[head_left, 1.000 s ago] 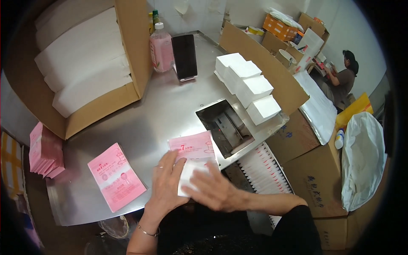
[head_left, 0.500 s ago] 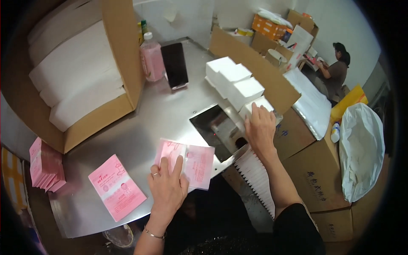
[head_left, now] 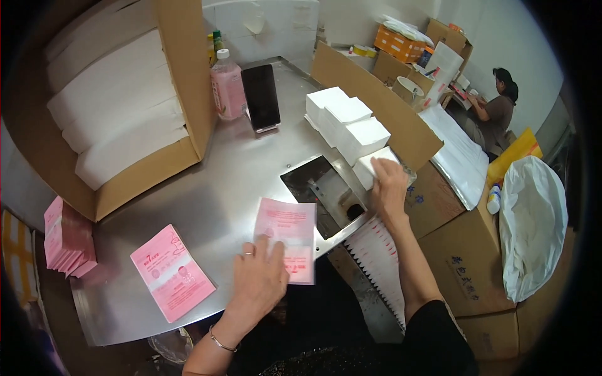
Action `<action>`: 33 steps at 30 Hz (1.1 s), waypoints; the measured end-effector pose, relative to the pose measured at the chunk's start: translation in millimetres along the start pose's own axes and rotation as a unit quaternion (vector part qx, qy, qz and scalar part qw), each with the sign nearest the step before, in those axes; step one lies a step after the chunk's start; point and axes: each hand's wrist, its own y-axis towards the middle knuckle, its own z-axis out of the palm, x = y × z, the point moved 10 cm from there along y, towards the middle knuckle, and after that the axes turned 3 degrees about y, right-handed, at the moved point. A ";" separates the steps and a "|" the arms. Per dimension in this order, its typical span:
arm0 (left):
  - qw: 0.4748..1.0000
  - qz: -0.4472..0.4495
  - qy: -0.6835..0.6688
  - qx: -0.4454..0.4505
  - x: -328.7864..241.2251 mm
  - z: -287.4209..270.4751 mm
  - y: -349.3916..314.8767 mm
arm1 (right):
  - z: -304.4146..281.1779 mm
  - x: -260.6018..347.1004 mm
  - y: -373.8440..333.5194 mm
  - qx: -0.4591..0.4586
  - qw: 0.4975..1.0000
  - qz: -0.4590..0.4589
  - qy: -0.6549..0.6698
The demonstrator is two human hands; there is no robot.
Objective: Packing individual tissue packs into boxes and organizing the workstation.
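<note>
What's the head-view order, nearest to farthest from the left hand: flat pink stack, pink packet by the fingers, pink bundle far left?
From the left hand:
1. Pink packet: right at its fingers, ahead and slightly right.
2. Flat pink stack: left, on the metal table.
3. Pink bundle: far left, at the table's edge.

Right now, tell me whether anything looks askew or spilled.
No spill shows. The pink bundle at the left edge of the metal table looks askew: its pieces fan unevenly, unlike the neater pink pile nearby.
</note>
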 end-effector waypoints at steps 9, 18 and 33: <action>0.993 -0.020 -0.108 -0.034 10.6 -14.0 -5.0 | 9.7 225.3 -62.1 0.149 0.930 -0.224 0.251; 0.990 0.024 -0.138 -0.019 8.5 -24.9 -45.0 | 128.2 95.2 -25.7 0.340 0.927 0.030 0.156; 0.973 -0.227 0.034 0.007 135.7 -72.2 -107.7 | 25.4 -17.0 5.6 0.064 0.994 0.083 -0.009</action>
